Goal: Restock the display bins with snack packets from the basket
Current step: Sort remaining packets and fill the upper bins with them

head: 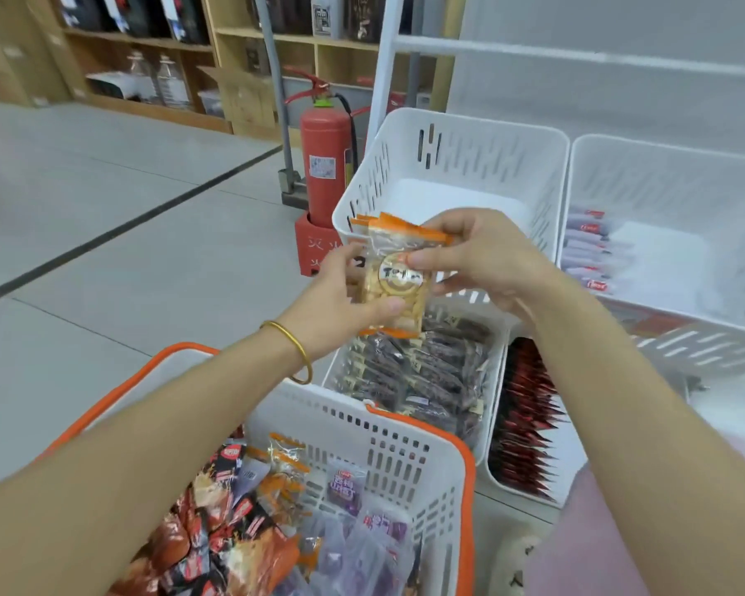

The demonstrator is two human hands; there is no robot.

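Left hand (340, 290) and right hand (482, 260) both pinch a stack of orange packets (398, 277), perhaps three, at the upper bin's (469, 119) front rim. A slack pinch could fan them, spilling some into the lower bin (499, 363).

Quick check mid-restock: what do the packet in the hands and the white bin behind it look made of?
The orange packet looks like thin plastic film, glossy and partly clear: the pale snack shows through and the sealed edges crinkle. The white bin looks like rigid moulded plastic with a smooth, semi-matt finish, judging by its slotted walls and rounded rim.
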